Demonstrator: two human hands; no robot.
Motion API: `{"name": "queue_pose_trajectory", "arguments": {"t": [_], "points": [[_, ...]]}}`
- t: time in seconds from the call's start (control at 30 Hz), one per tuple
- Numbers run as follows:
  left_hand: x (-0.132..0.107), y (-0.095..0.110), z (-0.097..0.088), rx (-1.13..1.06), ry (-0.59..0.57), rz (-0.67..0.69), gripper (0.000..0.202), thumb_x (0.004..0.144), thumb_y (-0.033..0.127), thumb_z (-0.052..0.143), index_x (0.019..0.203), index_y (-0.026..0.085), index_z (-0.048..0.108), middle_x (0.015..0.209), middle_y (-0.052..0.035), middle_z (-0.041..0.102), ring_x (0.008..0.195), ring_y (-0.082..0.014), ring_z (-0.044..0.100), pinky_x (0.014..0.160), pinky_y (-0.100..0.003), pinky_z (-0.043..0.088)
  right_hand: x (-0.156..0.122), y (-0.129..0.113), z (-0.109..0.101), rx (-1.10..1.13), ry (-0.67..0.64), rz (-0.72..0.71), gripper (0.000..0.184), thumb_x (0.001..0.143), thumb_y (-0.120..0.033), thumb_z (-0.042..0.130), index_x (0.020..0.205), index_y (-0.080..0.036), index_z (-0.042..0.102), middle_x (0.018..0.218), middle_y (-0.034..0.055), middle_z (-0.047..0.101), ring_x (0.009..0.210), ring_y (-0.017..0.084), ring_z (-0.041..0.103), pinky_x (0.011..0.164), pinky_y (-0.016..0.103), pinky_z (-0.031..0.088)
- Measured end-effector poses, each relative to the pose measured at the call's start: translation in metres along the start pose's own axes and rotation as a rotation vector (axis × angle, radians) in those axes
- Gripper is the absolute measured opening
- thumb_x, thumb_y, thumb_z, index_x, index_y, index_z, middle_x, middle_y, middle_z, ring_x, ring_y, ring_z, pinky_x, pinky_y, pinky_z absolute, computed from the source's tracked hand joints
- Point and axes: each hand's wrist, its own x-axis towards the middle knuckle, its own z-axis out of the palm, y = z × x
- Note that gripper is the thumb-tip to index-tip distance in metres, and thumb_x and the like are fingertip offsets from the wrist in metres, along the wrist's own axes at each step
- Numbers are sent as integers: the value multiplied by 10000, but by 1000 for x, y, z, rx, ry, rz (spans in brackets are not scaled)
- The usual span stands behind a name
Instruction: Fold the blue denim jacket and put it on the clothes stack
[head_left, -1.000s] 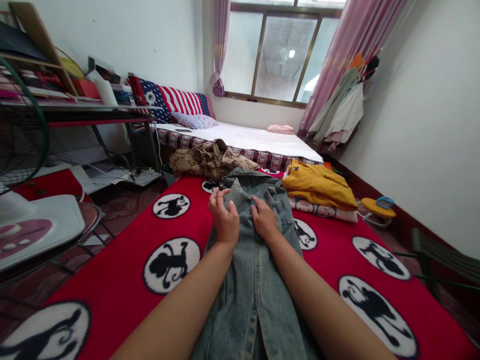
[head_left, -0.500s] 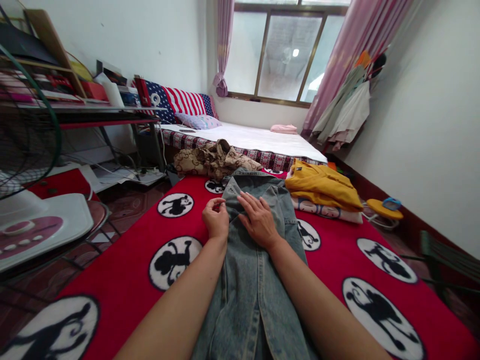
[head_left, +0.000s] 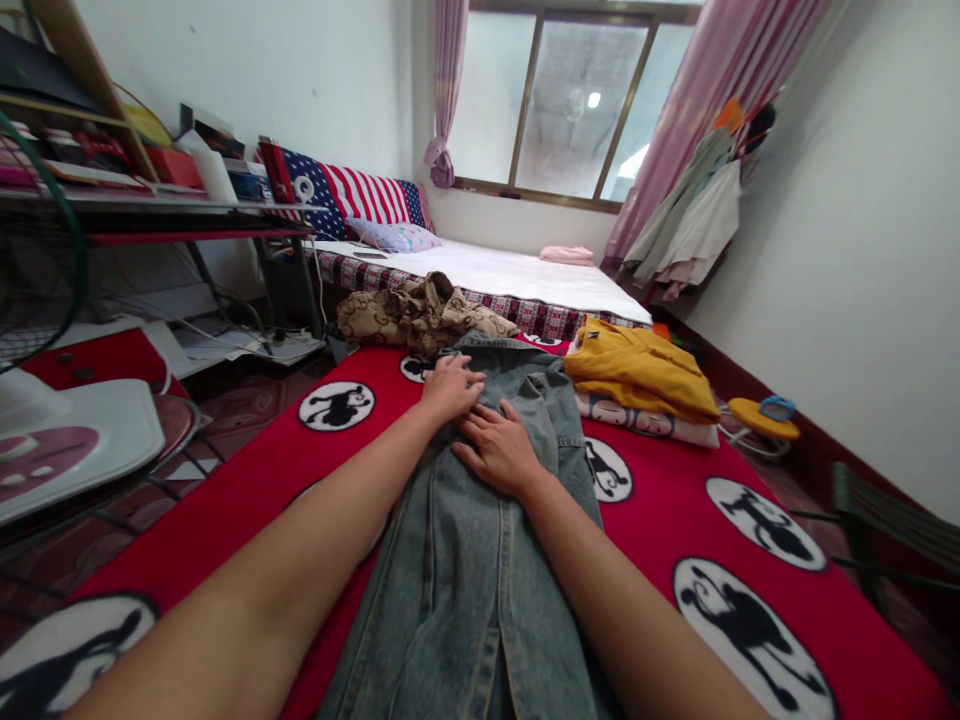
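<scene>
A faded blue denim garment lies stretched out towards me on a red blanket printed with round black-and-white figures. My left hand rests near the garment's far end, fingers spread flat on the cloth. Just below it, my right hand lies flat on the denim with fingers apart, pressing it down. Neither hand holds anything.
A brown patterned garment is heaped beyond the denim. A folded yellow garment lies on other folded cloth at the right. Behind is a bed, a metal shelf and a fan base at left, and hanging clothes by the window.
My left hand has let go its pinch at the garment's left edge and reached farther up, now flat. My right hand has slid slightly towards me and stayed flat.
</scene>
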Motion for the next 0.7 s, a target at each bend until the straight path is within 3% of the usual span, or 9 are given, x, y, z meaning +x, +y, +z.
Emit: {"name": "queue_pose_trajectory", "arguments": {"t": [0.07,0.17,0.27,0.37,0.47,0.53,0.6,0.7], "points": [[13,-11,7,50,-141,32,335,890,324,537,1197,301,670,1478,-25,466,1415,-321,292,1109,-572,290,-1,-1,-1,-13,0,-7,427,941,-437,503,1340,-291,543,1387,47,570,1346,246,425,1158,532,94],[21,-27,21,94,-206,3,416,946,288,429,1343,280,554,1528,-46,398,1438,-326,256,1091,-662,240,-3,-2,-2,-5,17,-19,455,943,-462,493,1346,-255,534,1402,64,555,1318,245,452,1155,536,105],[21,-32,28,139,-212,-1,452,969,276,361,1404,283,484,1559,-41,339,1454,-317,221,1077,-671,260,-5,-2,-4,17,100,11,443,942,-439,498,1333,-235,538,1419,71,536,1322,234,441,1162,494,132],[17,-22,22,179,-160,5,431,960,265,376,1357,265,544,1552,-63,351,1453,-345,210,1083,-692,219,-6,2,-2,12,317,189,395,952,-364,467,1301,-196,547,1446,87,496,1355,237,388,1158,465,164],[6,-2,10,202,-26,79,362,904,186,456,1195,199,672,1557,-90,336,1472,-340,148,1153,-626,114,-6,12,3,17,533,448,360,953,-323,423,1236,-151,565,1388,129,526,1306,260,424,1125,473,228],[-6,11,6,111,68,156,355,891,143,454,1158,166,688,1515,-113,404,1448,-295,252,1179,-517,188,-6,20,8,49,629,581,353,943,-313,414,1209,-136,562,1346,148,545,1271,270,449,1098,467,278],[-23,21,9,-75,107,215,386,920,171,429,1247,153,633,1445,-127,491,1372,-250,405,1144,-425,314,-5,27,11,95,703,681,338,922,-281,411,1183,-125,561,1313,161,557,1251,275,460,1074,447,319],[-46,23,23,-338,109,250,419,939,236,444,1324,117,559,1381,-151,545,1310,-250,479,1107,-404,378,-5,34,12,168,758,786,328,872,-212,416,1148,-102,555,1233,182,582,1198,277,493,1049,414,358]]}}
